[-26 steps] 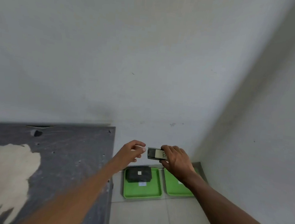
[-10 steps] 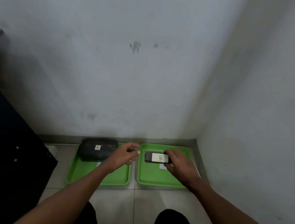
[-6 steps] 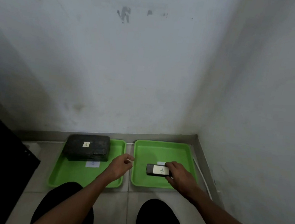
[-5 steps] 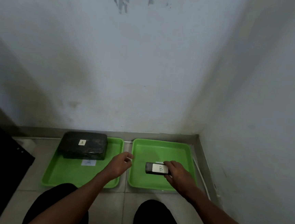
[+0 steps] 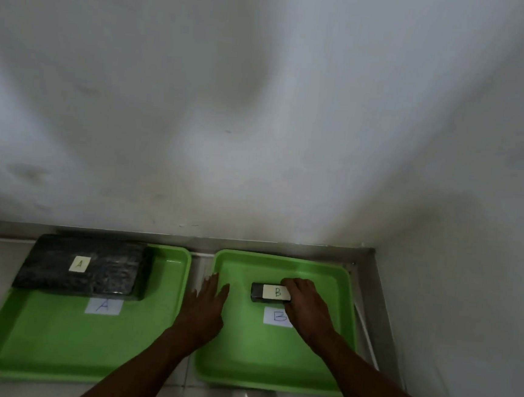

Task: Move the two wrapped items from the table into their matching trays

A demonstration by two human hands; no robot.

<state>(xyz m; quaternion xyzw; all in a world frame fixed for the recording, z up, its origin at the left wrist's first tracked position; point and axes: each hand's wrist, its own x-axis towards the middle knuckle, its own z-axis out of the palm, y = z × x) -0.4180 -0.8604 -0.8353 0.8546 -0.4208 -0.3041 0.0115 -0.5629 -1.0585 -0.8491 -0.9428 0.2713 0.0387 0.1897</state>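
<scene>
- Two green trays sit side by side on the tiled floor in the lower half of the frame, against the base of a pale wall.
- The left tray (image 5: 60, 348) carries a paper label marked A (image 5: 104, 305) on its bottom. A large dark wrapped item (image 5: 111, 275) lies in its upper left corner and bears a small tag with the letter A.
- The right tray (image 5: 271, 370) carries a paper label marked B (image 5: 277, 317), partly covered by the right wrist.
- A small dark wrapped item (image 5: 259, 292), with a pale tag marked B on top, rests in the upper middle of the right tray, just above the B label.
- The right hand (image 5: 306, 306) lies over the right end of the small item with its fingers curled on it, grasping it.
- The left hand (image 5: 205, 309) is released, palm down and fingers spread. It hovers over the gap between the two trays and the left rim of the right tray, holding nothing.
- Both bare forearms enter from the bottom edge of the frame.
</scene>
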